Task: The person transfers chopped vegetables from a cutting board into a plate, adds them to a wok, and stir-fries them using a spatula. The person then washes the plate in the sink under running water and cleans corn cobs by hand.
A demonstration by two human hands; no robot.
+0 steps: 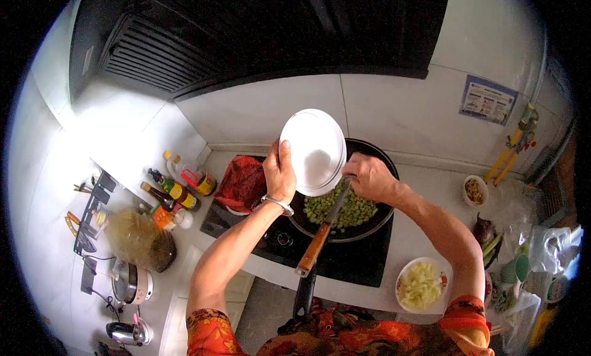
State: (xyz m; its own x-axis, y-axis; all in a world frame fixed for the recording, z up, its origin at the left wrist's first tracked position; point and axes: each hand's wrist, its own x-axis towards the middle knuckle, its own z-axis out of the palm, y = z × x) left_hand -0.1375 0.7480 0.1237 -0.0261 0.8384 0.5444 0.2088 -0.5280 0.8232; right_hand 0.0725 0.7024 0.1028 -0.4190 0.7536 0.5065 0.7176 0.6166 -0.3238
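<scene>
My left hand (281,174) grips a white plate (314,149) by its near rim, thumb on its face, tilted above the black wok (386,223). Diced green vegetable pieces (354,213) cover the bottom of the wok. My right hand (371,178) is over the wok, close to the plate's right rim, its fingers curled together. Whatever they pinch is hidden. Directly below those fingers, a spatula (315,248) with a wooden handle and metal shaft leans across the wok's near rim, its handle toward me.
The wok sits on a black cooktop (366,270). To its left are a red plastic bag (241,182) and several bottles (178,191). A bowl of pale sliced vegetable (421,285) stands at the counter's right front; a small bowl (474,191) is farther back. The range hood (265,36) hangs above.
</scene>
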